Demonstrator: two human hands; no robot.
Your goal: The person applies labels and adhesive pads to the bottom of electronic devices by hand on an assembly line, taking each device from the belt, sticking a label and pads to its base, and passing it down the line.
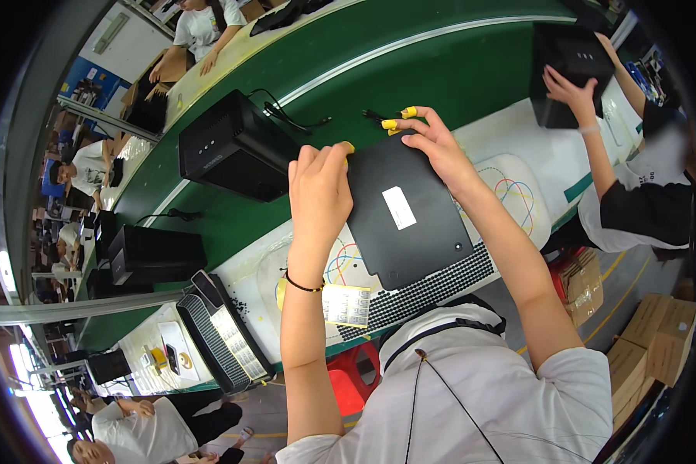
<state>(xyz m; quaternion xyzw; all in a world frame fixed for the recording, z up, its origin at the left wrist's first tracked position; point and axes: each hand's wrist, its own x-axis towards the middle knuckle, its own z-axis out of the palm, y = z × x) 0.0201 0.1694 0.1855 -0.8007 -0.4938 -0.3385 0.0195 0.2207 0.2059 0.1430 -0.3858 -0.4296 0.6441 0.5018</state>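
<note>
A flat-faced black box (406, 220) with a white label (399, 208) lies in front of me on the worktable. My left hand (321, 189) is closed around its far left corner. My right hand (435, 151) is at its far edge, the thumb on the black face and the fingers, in yellow fingertip covers, reaching past the edge. What the right fingers touch behind the edge is hidden. Beside my left forearm lies a pale sticker sheet (346, 305). Rows of small black round pads (433, 296) run along the box's near side.
Another black box (236, 147) with a cable (298, 116) stands on the green surface (441, 62) at far left. To the right, a co-worker's hand (571, 94) touches a similar black box (553, 58). A grey tray (220, 332) lies left; a red stool (352, 379) stands below the table.
</note>
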